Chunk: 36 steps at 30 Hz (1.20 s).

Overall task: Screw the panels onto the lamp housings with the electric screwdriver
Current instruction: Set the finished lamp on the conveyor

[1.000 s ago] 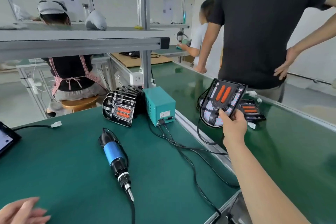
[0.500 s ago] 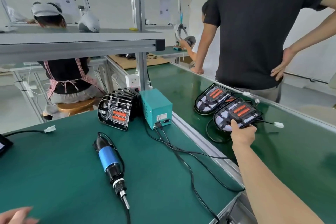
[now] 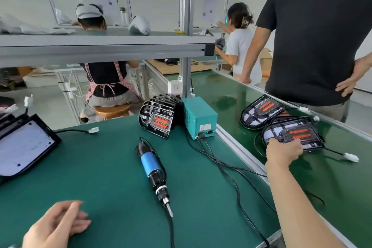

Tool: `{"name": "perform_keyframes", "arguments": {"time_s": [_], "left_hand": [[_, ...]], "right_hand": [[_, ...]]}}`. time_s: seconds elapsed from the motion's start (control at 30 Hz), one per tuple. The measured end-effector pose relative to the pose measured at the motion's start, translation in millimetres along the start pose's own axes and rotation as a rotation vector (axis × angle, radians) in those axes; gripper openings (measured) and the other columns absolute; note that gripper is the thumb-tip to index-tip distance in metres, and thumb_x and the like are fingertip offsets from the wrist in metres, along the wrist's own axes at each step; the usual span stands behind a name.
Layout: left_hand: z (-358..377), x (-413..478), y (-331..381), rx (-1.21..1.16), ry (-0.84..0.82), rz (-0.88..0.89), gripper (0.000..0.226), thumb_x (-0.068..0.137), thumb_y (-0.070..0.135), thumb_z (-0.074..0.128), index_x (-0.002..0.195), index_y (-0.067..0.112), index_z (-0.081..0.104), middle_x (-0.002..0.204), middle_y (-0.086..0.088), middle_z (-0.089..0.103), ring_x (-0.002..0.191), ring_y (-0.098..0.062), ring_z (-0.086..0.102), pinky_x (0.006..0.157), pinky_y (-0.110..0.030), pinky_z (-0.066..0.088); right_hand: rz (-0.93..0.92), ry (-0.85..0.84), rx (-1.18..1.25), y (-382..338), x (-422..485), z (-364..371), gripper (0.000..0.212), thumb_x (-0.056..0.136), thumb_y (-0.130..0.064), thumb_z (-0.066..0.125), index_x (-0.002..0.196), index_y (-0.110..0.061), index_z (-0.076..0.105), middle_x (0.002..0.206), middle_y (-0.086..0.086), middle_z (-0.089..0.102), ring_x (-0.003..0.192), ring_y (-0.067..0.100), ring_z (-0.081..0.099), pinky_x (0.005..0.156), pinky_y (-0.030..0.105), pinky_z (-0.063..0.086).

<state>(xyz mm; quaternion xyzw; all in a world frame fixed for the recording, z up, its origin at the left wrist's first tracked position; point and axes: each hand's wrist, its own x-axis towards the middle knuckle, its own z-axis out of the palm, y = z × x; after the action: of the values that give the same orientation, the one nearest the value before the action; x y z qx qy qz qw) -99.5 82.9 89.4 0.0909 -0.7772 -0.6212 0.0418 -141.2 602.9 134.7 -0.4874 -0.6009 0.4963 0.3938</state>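
Cables [image 3: 219, 164] lie, seemingly loose, right of screwdriver [image 3: 151, 164].

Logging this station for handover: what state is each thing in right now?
electric screwdriver, lying on the mat, unheld.
near lamp housing, lying on the conveyor belt.
right hand, gripping that housing's near edge.
far lamp housing, lying on the belt, untouched.
left hand, open, on the mat.
power supply, cables plugged in.

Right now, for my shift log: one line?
right hand: grips lamp housing | left hand: open, idle | electric screwdriver: lying untouched
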Motion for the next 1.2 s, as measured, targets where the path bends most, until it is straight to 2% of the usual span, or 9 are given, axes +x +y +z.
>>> {"name": "perform_keyframes", "arguments": {"time_s": [0.13,0.23,0.3,0.47,0.6,0.67,0.83,0.97,1.2], "left_hand": [[4,-5,3,-0.03,0.093,0.095,0.018,0.098,0.011,0.06,0.086,0.012,0.072,0.07,-0.013,0.073,0.066,-0.035,0.074,0.054,-0.046,0.057],[2,0,-1,-0.046,0.113,0.116,0.026,0.097,0.015,0.062,0.077,0.027,0.073,0.07,-0.009,0.074,0.064,-0.029,0.075,0.053,-0.037,0.058],[2,-1,-2,-0.036,0.107,0.129,0.028,0.097,0.015,0.061,0.075,0.03,0.072,0.071,-0.008,0.074,0.062,-0.027,0.074,0.055,-0.034,0.058],[3,-7,3,-0.042,0.117,0.111,0.024,0.097,0.018,0.063,0.076,0.027,0.072,0.073,-0.009,0.074,0.063,-0.025,0.074,0.064,-0.03,0.06],[3,-11,6,-0.043,0.125,0.085,0.016,0.097,0.02,0.064,0.082,0.017,0.071,0.074,-0.008,0.073,0.064,-0.022,0.074,0.068,-0.029,0.059],[4,-13,8,-0.051,0.117,0.068,0.016,0.097,0.018,0.063,0.083,0.016,0.07,0.074,-0.008,0.072,0.065,-0.022,0.073,0.07,-0.032,0.059],[2,-10,10,-0.106,0.12,0.026,0.012,0.095,0.017,0.065,0.084,0.016,0.071,0.075,-0.005,0.073,0.069,-0.019,0.074,0.07,-0.03,0.06],[-7,1,13,-0.185,0.142,-0.006,0.01,0.095,0.018,0.064,0.088,0.017,0.071,0.081,-0.001,0.076,0.078,-0.02,0.075,0.078,-0.036,0.06],[-91,54,33,-0.193,0.617,0.073,0.009,0.093,0.018,0.063,0.094,0.026,0.066,0.084,0.007,0.073,0.085,-0.011,0.073,0.077,-0.031,0.052]], "right_hand": [[-0.12,-0.287,0.098,-10,-70,19,0.072,0.091,-0.002,0.062,0.156,-0.007,0.03,0.16,0.011,0.026,0.142,0.031,0.037,0.118,0.049,0.033],[-0.169,-0.465,0.155,-18,-130,31,0.065,0.094,-0.004,0.059,0.153,-0.023,0.038,0.155,0.001,0.03,0.14,0.019,0.037,0.115,0.044,0.036],[-0.178,-0.607,0.218,-23,-168,36,0.059,0.094,-0.004,0.058,0.142,-0.036,0.046,0.145,-0.006,0.037,0.127,0.003,0.044,0.101,0.031,0.041],[-0.101,-0.932,0.254,-28,-258,51,0.064,0.095,-0.01,0.06,0.151,-0.034,0.037,0.141,-0.012,0.039,0.113,-0.006,0.044,0.097,0.027,0.034],[-0.061,-1.138,0.204,-20,-322,69,0.064,0.094,-0.01,0.06,0.15,-0.034,0.039,0.141,-0.014,0.039,0.112,-0.012,0.045,0.076,0.013,0.04],[-0.067,-1.211,0.144,-14,-348,77,0.066,0.094,-0.008,0.058,0.152,-0.03,0.036,0.149,-0.01,0.038,0.12,-0.005,0.042,0.087,0.018,0.037],[-0.269,-1.263,-0.114,7,-391,91,0.068,0.094,-0.008,0.056,0.156,-0.016,0.029,0.157,0.001,0.031,0.142,0.016,0.035,0.115,0.031,0.031],[-0.577,-1.214,-0.259,17,-408,96,0.069,0.093,-0.016,0.059,0.155,-0.016,0.029,0.158,-0.001,0.033,0.145,0.016,0.031,0.117,0.032,0.028],[-0.689,-1.241,-0.321,14,-418,128,0.067,0.098,-0.031,0.06,0.156,-0.018,0.029,0.159,-0.006,0.032,0.146,0.013,0.03,0.119,0.033,0.029]]}}
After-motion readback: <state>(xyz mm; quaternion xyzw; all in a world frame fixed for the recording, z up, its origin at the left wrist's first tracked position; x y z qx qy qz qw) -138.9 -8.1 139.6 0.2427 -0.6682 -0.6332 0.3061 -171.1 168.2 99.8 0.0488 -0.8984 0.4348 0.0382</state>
